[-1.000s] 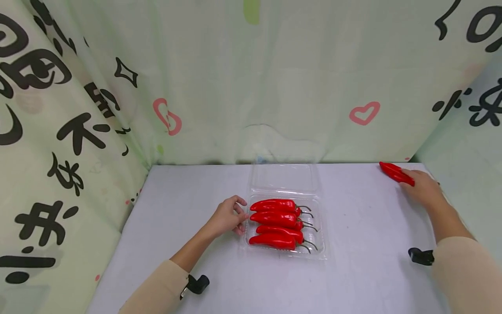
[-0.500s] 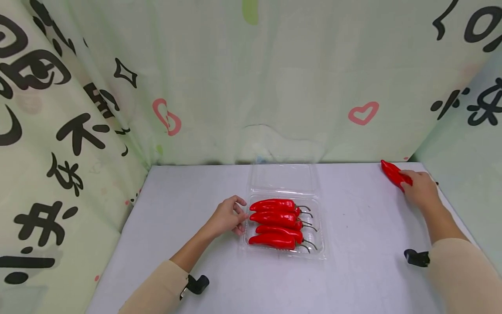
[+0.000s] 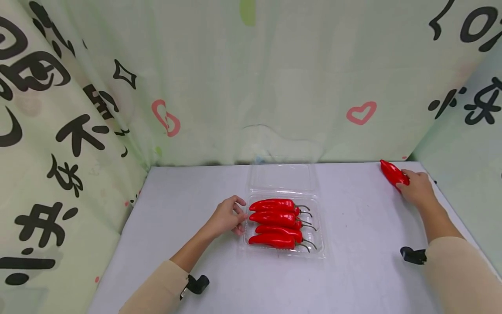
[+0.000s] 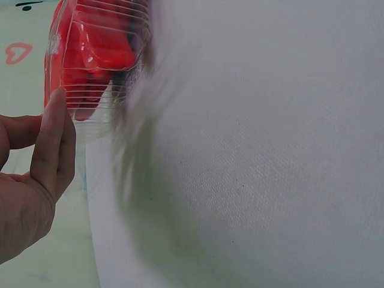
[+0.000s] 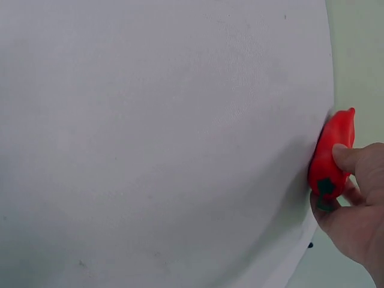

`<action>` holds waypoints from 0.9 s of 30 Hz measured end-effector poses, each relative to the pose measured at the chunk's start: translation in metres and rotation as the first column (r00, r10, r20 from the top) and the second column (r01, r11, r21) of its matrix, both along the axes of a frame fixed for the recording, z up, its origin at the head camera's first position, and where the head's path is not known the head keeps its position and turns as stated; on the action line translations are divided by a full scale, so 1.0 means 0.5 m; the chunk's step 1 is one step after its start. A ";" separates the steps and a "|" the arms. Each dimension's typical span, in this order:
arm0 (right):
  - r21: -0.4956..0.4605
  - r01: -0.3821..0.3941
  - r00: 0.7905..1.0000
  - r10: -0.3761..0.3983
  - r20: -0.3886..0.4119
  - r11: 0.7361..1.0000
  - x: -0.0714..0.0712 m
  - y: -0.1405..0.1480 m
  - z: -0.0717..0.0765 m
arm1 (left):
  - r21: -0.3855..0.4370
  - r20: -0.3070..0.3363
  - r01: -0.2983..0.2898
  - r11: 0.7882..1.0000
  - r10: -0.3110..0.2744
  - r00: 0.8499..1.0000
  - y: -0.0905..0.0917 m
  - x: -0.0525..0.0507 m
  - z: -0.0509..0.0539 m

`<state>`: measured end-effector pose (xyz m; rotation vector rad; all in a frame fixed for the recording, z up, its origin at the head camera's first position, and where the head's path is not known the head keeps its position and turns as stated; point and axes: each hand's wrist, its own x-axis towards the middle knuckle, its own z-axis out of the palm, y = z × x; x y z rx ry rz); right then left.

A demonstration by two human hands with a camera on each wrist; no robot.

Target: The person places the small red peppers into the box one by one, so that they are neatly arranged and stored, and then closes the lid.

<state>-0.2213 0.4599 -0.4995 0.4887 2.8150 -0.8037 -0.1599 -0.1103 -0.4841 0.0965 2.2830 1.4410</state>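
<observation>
Far right, near the table's back corner, my right hand (image 3: pixel 420 187) grips a red chili pepper (image 3: pixel 393 172) between thumb and fingers. In the right wrist view the same pepper (image 5: pixel 332 159) lies at the table's edge with its green stem end towards the palm. A clear plastic box (image 3: pixel 320 246) stands mid-table, its lid (image 3: pixel 283 178) folded back. Several red peppers (image 3: pixel 274 218) lie side by side in it, stems to the right. At the box's left side is my left hand (image 3: pixel 224 218), fingers loosely bent; in the left wrist view a fingertip (image 4: pixel 56 99) appears to touch the box wall.
A white-covered table (image 3: pixel 353 270) carries the box. Pale green printed curtains (image 3: pixel 298 87) hang behind it and on both sides. A small black camera (image 3: pixel 197 284) sits on the left wrist, and another (image 3: pixel 413 255) on the right.
The right hand has shifted slightly left, and the pepper in it has turned to point more away from me. The left hand and the box stay in place.
</observation>
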 end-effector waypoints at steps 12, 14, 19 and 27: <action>-0.047 0.026 1.000 -0.026 0.004 0.999 0.004 0.002 -0.002 | 0.015 0.003 0.004 1.000 -0.004 1.000 0.000 -0.005 0.002; -0.056 0.030 1.000 -0.030 -0.002 0.998 0.008 0.002 -0.004 | 0.014 0.004 0.004 1.000 -0.004 1.000 0.000 -0.004 0.002; -0.061 0.011 0.999 -0.014 -0.040 0.998 0.014 0.002 -0.004 | 0.017 -0.004 0.005 1.000 -0.005 1.000 0.000 -0.001 0.001; -0.062 -0.039 0.997 0.034 -0.075 0.997 0.026 -0.008 0.004 | 0.033 -0.001 0.005 0.999 -0.005 1.000 -0.004 -0.001 -0.001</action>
